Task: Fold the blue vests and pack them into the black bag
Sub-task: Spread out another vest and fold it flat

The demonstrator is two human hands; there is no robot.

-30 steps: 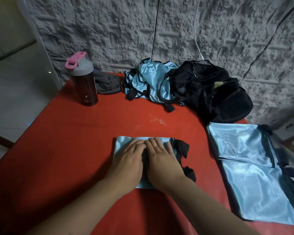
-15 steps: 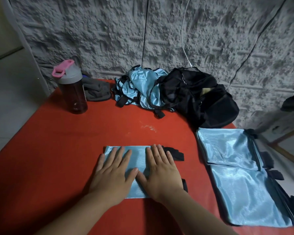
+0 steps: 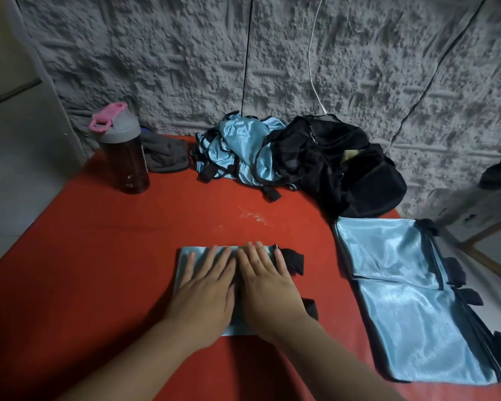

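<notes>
Both hands lie flat, palms down, on a folded vest (image 3: 185,257) in the middle of the red surface (image 3: 84,270). The left hand (image 3: 206,293) covers the vest's left half, its fingers straight and slightly spread, the tips reaching almost to the far edge. The right hand (image 3: 268,287) lies just beside it on the right half, fingers straight and close together, thumb touching the left hand's thumb side. Neither hand grips anything; both press on the cloth. Only the vest's left strip, far edge and a bit of the near edge show around the hands. Black straps (image 3: 294,263) stick out from its right side, just past the right hand's little finger, and another strap end shows lower down by the right wrist.

To the right, well apart from the hands, two more vests (image 3: 402,299) lie flat at the surface's right edge, their black straps hanging over it. At the far edge a crumpled heap of vests (image 3: 235,151) touches the black bag (image 3: 344,166), which sits against the grey wall (image 3: 156,53). Left of the heap lies a grey cloth (image 3: 165,156), and beside that stands a bottle (image 3: 125,151) with a pink lid.
</notes>
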